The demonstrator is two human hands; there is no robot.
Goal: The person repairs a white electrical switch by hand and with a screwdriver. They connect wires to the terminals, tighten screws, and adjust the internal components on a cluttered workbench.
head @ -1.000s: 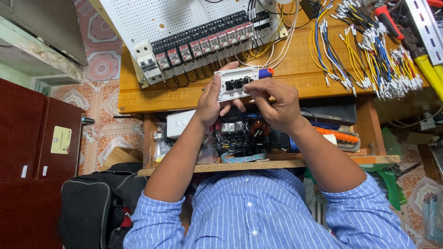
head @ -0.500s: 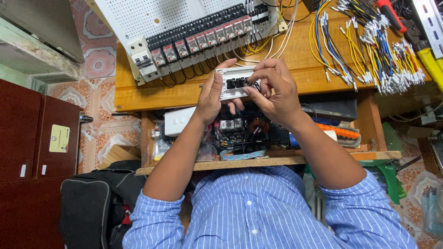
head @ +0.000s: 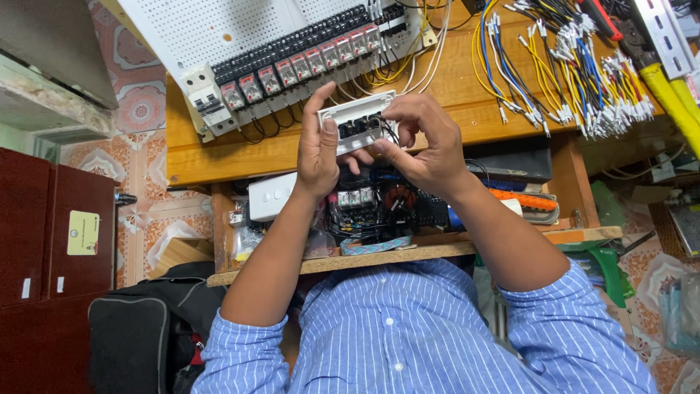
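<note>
Holding the white switch module [head: 357,120] up off the desk [head: 240,157], I have both hands on it so its dark back side faces me. My left hand [head: 319,149] grips the left end, thumb lying up along the edge and fingers wrapped behind, which steadies the piece. My right hand [head: 425,138] is curled over the right end, fingertips [head: 386,124] pinched in at the dark terminals where a thin black wire loops out (whether I am pressing a wire in or only touching it, the view is too small to tell). Keeping it raised near my chest lets me look straight into the recess.

Just beyond the module lies the white perforated mounting panel [head: 219,29], tilted across the wooden desk, with a row of relays [head: 306,62] and a white circuit breaker [head: 204,95] at the row's left end; black and yellow leads run from them toward the edge nearest me, within easy reach. To the right, a bundle of cut wires [head: 576,80], yellow, blue and white with ferruled ends, is fanned out so single ones can be picked. A yellow-handled tool [head: 667,95] lies at the far right.

Under the desk, a shelf [head: 408,252] carries a white box [head: 271,195], a black component with coloured wiring [head: 364,208] and an orange-handled tool [head: 521,201]. A black bag [head: 131,343] sits on the tiled floor [head: 138,109] beside a dark red cabinet [head: 44,226].
</note>
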